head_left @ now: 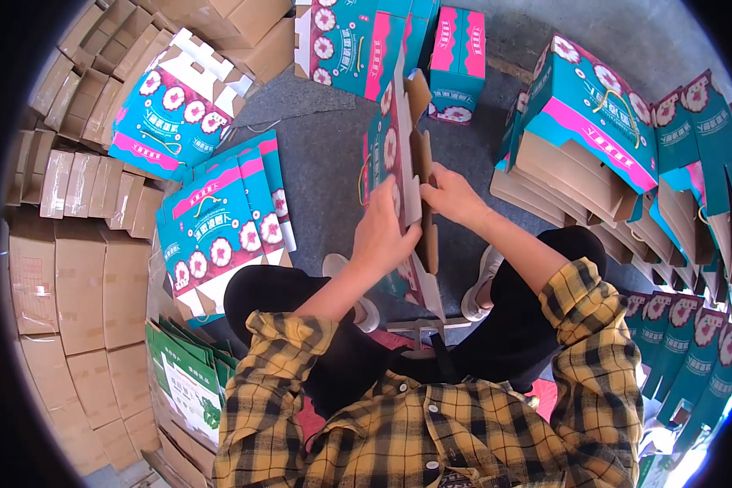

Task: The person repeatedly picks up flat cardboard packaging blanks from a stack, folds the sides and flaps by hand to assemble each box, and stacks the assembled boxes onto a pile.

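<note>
A teal, pink and white printed carton (392, 145) is held upright on edge between my knees, its brown inner side and flaps facing right. My left hand (382, 232) presses on its printed left face, thumb toward the near edge. My right hand (455, 195) has its fingers closed on the brown flap at the right side. The carton's lower end hangs down between my shoes. Part of its printed face is hidden behind my left hand.
Flat printed cartons (220, 228) lie at the left, beside stacked brown boxes (81, 285). Green packages (187, 382) stand below them. A teal box (457, 69) stands on the floor ahead. More printed cartons (586, 122) are stacked at the right.
</note>
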Available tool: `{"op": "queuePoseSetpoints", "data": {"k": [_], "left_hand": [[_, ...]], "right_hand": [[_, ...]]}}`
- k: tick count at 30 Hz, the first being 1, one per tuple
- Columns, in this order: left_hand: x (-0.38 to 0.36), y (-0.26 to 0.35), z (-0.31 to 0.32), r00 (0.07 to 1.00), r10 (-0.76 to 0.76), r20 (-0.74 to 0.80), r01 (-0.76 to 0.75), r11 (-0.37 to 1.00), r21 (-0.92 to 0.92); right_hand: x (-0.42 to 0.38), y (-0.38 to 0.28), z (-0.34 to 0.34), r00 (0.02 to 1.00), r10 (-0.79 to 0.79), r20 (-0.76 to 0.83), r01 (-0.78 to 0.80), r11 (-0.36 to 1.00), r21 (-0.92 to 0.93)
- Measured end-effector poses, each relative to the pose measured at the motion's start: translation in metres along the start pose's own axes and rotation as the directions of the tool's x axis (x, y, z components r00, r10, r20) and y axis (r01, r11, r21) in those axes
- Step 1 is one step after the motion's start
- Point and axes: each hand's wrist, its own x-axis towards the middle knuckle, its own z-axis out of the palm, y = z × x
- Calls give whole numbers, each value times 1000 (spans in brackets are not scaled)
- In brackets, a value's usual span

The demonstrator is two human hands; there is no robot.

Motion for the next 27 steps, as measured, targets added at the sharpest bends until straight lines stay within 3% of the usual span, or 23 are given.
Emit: {"op": "queuePoseSetpoints", "data": {"k": [3, 7, 10, 12, 13, 14, 15, 17, 18, 20, 24, 27], "left_hand": [[10, 4, -3, 994, -78, 74, 75, 996, 38], [19, 6, -8, 997, -69, 26, 68, 998, 11], [20, 7, -26, 996, 33, -77, -25, 995, 100], [14, 11, -51, 985, 155, -79, -138, 973, 184], [8, 10, -60, 986, 151, -68, -137, 974, 179], [0, 10, -67, 964, 265, -8, -252, 925, 286], [-7, 9, -69, 927, 370, 60, -364, 850, 381], [-20, 9, -61, 915, 378, 144, -404, 857, 320], [-24, 8, -56, 896, 386, 221, -436, 860, 266], [-26, 5, -49, 888, 404, 219, -449, 865, 223], [-24, 10, -49, 871, 399, 287, -460, 867, 193], [-19, 8, -46, 876, 374, 304, -438, 880, 181]], "right_hand": [[-1, -5, -4, 999, -17, 41, 13, 996, 94], [1, 2, -4, 998, 54, -18, -49, 981, 186], [8, 6, -21, 994, 110, -10, -107, 978, 177], [17, 13, -48, 992, 35, -125, -39, 999, -32], [21, 17, -63, 989, 52, -138, -38, 994, 102], [22, 22, -75, 986, 69, -150, -33, 972, 232], [20, 23, -79, 985, 79, -150, -42, 972, 231], [17, 24, -86, 959, 148, -243, -83, 963, 257], [19, 28, -87, 959, 150, -239, -87, 964, 253], [24, 34, -83, 948, 112, -297, -78, 989, 124], [27, 30, -79, 939, 76, -334, -45, 994, 101], [37, 35, -78, 935, 56, -351, -82, 995, -60]]}}
